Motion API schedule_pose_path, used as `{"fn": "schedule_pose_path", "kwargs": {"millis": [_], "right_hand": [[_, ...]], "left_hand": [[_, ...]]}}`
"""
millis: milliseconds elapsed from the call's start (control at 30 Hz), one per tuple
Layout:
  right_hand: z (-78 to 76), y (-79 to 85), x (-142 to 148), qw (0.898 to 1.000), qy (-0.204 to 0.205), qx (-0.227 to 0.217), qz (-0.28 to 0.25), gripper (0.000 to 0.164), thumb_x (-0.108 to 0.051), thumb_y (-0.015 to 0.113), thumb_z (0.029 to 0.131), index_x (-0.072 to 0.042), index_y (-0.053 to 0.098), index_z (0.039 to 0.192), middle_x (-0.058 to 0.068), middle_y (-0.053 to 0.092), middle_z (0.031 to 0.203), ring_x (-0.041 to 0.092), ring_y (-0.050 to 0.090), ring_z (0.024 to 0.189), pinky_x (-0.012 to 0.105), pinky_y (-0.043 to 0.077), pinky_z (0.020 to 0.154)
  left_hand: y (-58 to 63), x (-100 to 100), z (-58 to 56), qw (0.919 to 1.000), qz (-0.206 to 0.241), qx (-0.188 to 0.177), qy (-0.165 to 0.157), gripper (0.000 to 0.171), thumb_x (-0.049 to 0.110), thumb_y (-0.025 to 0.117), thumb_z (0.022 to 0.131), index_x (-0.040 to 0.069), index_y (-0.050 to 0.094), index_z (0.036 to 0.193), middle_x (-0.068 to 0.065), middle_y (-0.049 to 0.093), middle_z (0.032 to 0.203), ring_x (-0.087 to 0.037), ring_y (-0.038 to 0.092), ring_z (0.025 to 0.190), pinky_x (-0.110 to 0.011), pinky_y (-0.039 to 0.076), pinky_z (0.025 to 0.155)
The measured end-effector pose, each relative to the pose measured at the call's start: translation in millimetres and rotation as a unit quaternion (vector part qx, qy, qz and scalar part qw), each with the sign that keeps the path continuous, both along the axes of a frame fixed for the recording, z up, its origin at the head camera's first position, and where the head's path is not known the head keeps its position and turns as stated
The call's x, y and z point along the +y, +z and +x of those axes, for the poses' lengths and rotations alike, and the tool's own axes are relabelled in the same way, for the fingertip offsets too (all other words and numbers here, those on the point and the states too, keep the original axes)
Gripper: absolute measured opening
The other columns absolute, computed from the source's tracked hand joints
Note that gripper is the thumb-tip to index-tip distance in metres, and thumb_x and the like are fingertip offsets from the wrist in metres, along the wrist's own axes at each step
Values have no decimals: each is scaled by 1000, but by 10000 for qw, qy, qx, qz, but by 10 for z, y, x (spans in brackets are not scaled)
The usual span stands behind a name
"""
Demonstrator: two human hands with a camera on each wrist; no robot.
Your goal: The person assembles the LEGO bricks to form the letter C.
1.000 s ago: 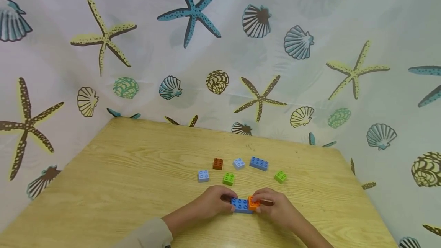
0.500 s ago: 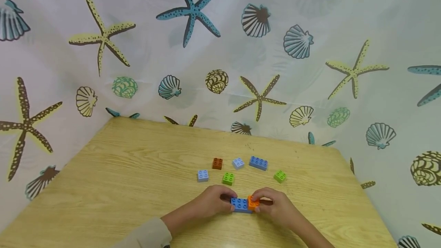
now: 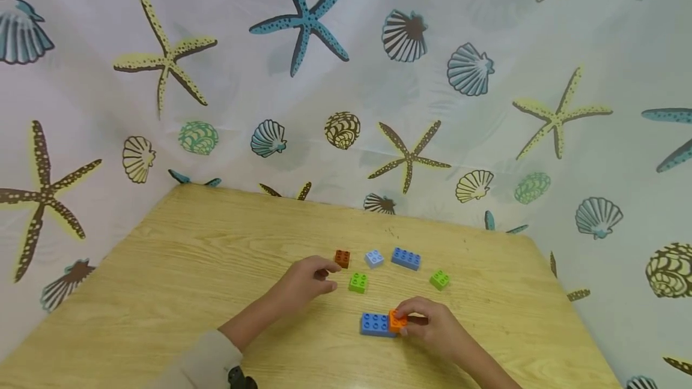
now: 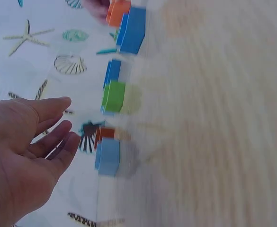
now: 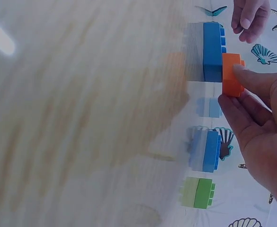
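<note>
A blue eight-stud brick (image 3: 374,324) lies on the table in front of the person. On its right end sits an orange four-stud brick (image 5: 231,74), pinched between thumb and fingers of the right hand (image 3: 435,324). The left hand (image 3: 305,284) hovers over the table to the left with fingers apart, holding nothing. In the left wrist view a light blue brick (image 4: 109,157) stands just beyond its fingertips; in the head view the hand hides that brick. Near that hand are a brown brick (image 3: 342,258) and a green brick (image 3: 358,282).
Behind lie another light blue brick (image 3: 374,258) and a second long blue brick (image 3: 406,258). Another green brick (image 3: 440,280) is to the right. The wooden table (image 3: 216,239) meets a shell-patterned cloth (image 3: 346,77) at its back and sides.
The left hand has let go of the long blue brick and moved left and away from the person, toward the light blue brick. The right hand stays on the orange brick.
</note>
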State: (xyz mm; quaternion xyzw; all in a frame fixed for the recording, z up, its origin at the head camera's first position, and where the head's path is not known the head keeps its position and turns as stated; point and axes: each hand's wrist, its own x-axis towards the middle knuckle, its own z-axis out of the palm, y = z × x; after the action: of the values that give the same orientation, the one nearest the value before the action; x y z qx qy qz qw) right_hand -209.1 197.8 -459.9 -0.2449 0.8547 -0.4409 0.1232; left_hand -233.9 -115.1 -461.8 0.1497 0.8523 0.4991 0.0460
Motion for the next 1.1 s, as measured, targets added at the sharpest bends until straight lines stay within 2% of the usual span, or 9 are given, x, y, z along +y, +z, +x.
{"fn": "schedule_pose_path", "kwargs": {"millis": [67,200,500,867,1100], "right_hand": [[2,3,11,10000,0,-16,-6,18,-3,74,89,-9,72,106,10,67,120,33,62,118,33,56,95],[4,-1,28,9999,12,-84,-89,18,-2,74,89,-8,72,106,12,67,120,34,62,118,33,56,95],[1,-43,37,9996,99,-152,-221,18,-2,73,90,-7,72,106,13,66,120,34,62,116,30,56,95],[-16,-34,26,9995,101,-184,-242,18,-2,73,90,-7,72,107,14,66,121,35,62,117,30,56,95],[-27,-30,14,9995,85,-213,-205,18,-2,74,90,-8,72,106,12,66,120,33,62,117,30,56,95]], "left_hand": [[-9,-81,-58,9996,-144,194,143,34,13,68,97,6,66,130,-11,62,130,-30,59,118,-43,54,95],[-88,-193,-163,9988,-342,199,295,34,10,67,97,3,65,130,-11,61,133,-32,58,122,-46,52,99],[-226,-218,-286,9969,-687,-32,369,32,4,72,91,2,69,123,-8,67,116,-17,61,97,-37,54,86],[-227,-216,-335,9969,-728,11,294,31,4,73,90,3,71,120,-6,69,112,-14,60,93,-37,53,85],[-167,-224,-258,9984,-543,-21,124,31,6,71,92,2,69,123,-6,69,114,-15,60,94,-35,54,83]]}}
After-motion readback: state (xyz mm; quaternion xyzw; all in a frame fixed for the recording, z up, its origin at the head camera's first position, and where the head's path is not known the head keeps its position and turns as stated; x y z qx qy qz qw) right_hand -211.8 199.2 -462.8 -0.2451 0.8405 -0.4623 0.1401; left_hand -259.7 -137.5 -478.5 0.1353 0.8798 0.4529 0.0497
